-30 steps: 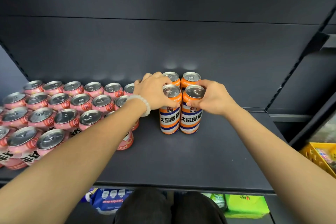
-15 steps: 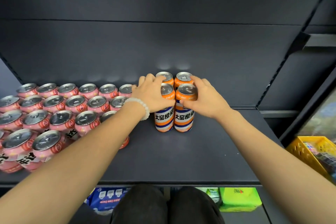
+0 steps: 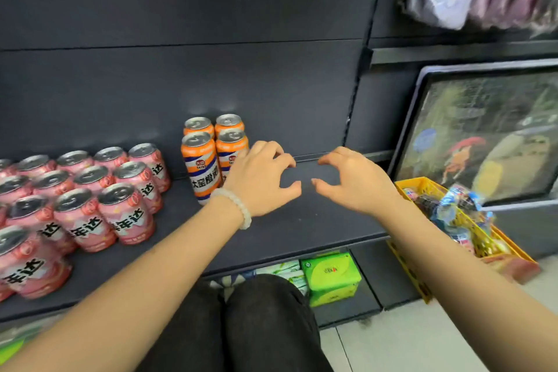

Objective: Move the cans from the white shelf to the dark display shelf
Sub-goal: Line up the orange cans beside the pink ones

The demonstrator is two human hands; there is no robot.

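Observation:
Several tall orange cans (image 3: 201, 164) stand in a tight block near the back of the dark display shelf (image 3: 302, 229). Many short pink cans (image 3: 90, 199) fill the shelf's left part in rows. My left hand (image 3: 262, 179), with a white bead bracelet at the wrist, hovers just right of the orange cans, fingers curled and apart, holding nothing. My right hand (image 3: 351, 180) hovers further right over bare shelf, fingers likewise curled and empty. The white shelf is not in view.
A yellow basket (image 3: 422, 190) of wrapped snacks stands at the right beside the shelf's end. Behind it leans a framed picture (image 3: 483, 130). Green packets (image 3: 330, 276) lie on the lower shelf. My knees are below the shelf edge. Pale floor shows at bottom right.
Both hands have let go of the front two orange cans and drawn back to the right. The view has swung right, bringing the basket and picture into sight.

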